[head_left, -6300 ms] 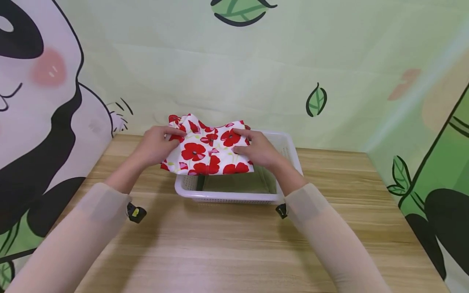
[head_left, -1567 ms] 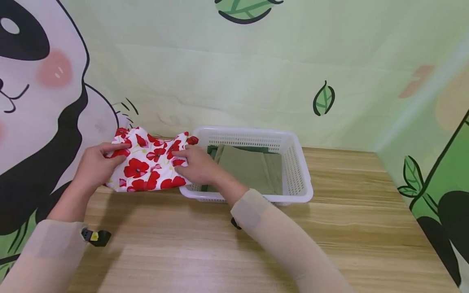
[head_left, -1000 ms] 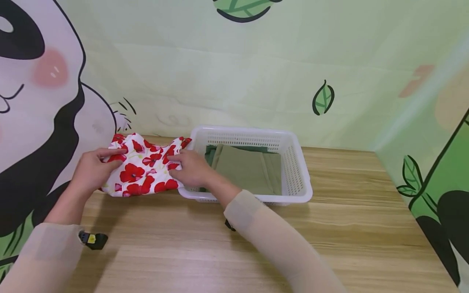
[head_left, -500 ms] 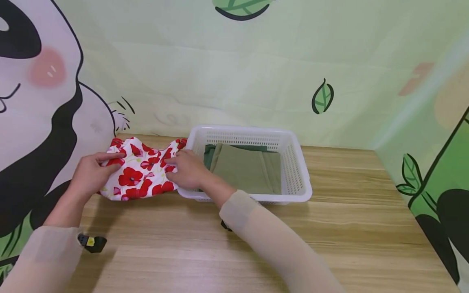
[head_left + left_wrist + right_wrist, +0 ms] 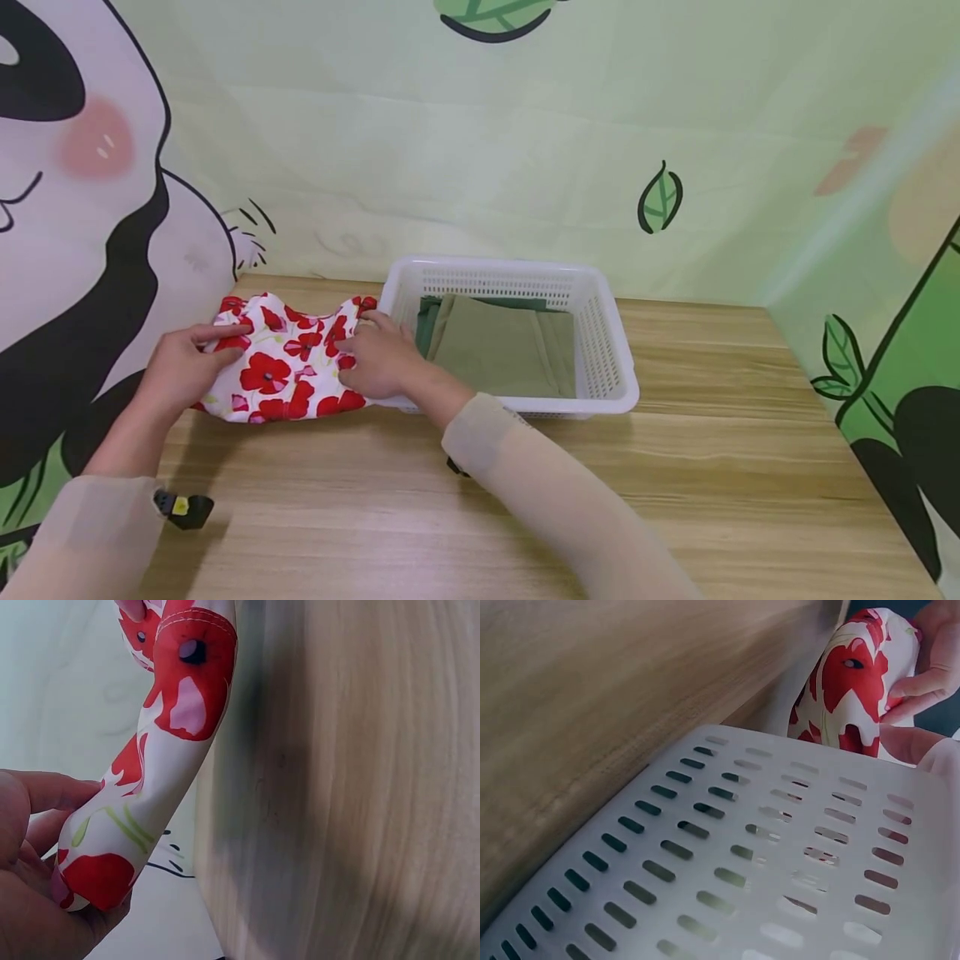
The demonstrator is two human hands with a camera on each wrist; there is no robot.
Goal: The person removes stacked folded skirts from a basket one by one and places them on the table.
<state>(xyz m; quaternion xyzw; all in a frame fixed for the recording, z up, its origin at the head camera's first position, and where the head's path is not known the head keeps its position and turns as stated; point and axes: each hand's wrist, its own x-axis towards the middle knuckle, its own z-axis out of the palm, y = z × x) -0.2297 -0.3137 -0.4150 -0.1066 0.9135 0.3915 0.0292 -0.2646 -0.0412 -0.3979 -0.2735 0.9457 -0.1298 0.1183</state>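
A folded white garment with red poppies (image 5: 292,367) is held left of the white basket in the head view, its right edge against the basket's left side. My left hand (image 5: 176,367) pinches its left end between thumb and fingers. At the other end, my right hand (image 5: 378,358) grips the cloth beside the basket's rim. In the left wrist view the garment's rolled edge (image 5: 150,814) hangs close over the wood, with the left hand (image 5: 45,847) around its end. The perforated basket wall (image 5: 742,825) fills much of the right wrist view, covering part of the garment (image 5: 847,675).
Folded olive cloth (image 5: 495,350) lies in the white basket (image 5: 525,407), over a dark green piece (image 5: 517,303). The wooden table (image 5: 450,517) runs back to a printed panda-and-leaf backdrop (image 5: 487,150). A small black device (image 5: 183,508) sits at the left cuff.
Both hands have carried the poppy garment from above the basket to its left, uncovering the olive cloth. During the last second the garment and hands have sunk lower toward the table.
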